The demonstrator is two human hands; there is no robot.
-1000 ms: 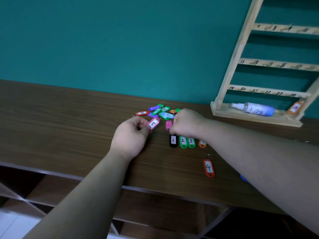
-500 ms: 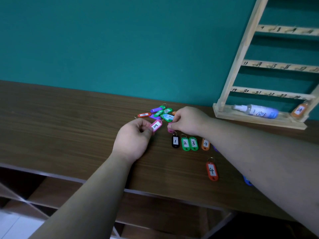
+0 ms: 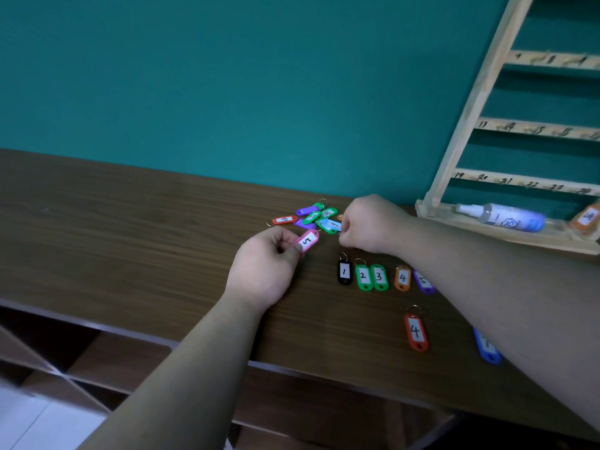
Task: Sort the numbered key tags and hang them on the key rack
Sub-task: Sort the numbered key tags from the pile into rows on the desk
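Step in hand: sorting; the tags are being ordered on the table (image 3: 130, 238), and none of these is hanging on the key rack (image 3: 470, 118) yet.
Left hand (image 3: 263, 271): thumb and forefinger are pinching the pink tag 5 (image 3: 307, 240) by one end, its label facing up.
Right hand (image 3: 373, 224): fingers are curling at the near edge of the unsorted pile (image 3: 315, 216), against a light-blue tag (image 3: 331, 224); whether they are gripping it cannot be told.
Sorted row: black tag 1 (image 3: 344, 272), green tag 2 (image 3: 363, 276), green tag 3 (image 3: 379, 277), orange tag 4 (image 3: 402, 278) and purple tag 5 (image 3: 423, 280) are lying side by side, rings pointing away.
Duplicates: red tag 4 (image 3: 415, 331) is lying nearer the table edge, apart from the row.
Procedure: since the row is already showing a 5, placing the pink tag near the red 4 looks sound; labels should be facing up and rings aligned.
Caution: rings in the pile are overlapping, so one tag should be lifted at a time.
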